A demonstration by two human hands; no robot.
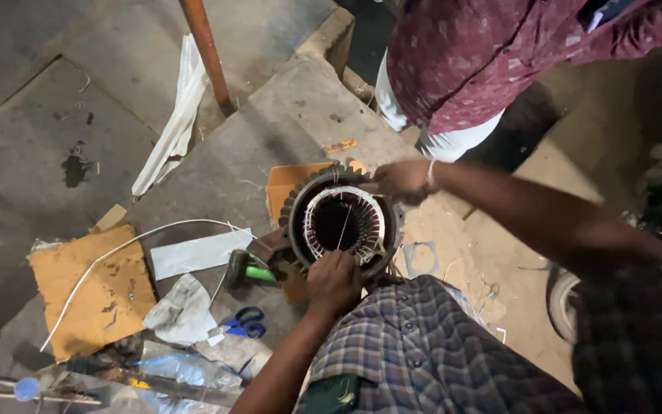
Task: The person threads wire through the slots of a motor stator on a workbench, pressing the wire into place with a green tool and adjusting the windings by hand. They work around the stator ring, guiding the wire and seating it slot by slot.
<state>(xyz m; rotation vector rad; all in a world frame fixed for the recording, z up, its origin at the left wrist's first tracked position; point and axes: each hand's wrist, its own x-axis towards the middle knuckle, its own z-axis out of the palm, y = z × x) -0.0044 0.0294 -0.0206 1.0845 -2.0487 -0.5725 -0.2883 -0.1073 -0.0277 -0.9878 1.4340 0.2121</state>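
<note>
A round motor stator (297,201) with a toothed metal rim and pale windings lining its bore lies on a concrete slab. My left hand (334,281) is curled over its near rim, fingers closed on the edge. My right hand (401,181) reaches in from the right and pinches the stator's far right rim. A thin strand (344,225) runs across the dark bore between the two hands. What the fingertips hold apart from the rim is hidden.
Orange cardboard (283,185) lies under the stator. A green-handled tool (257,272), blue scissors (244,323), a white paper strip (197,254), brown cardboard (93,295) and a white tube (116,251) lie left. Another person in a maroon shirt (461,54) stands behind. A rusty pole (207,54) rises far left.
</note>
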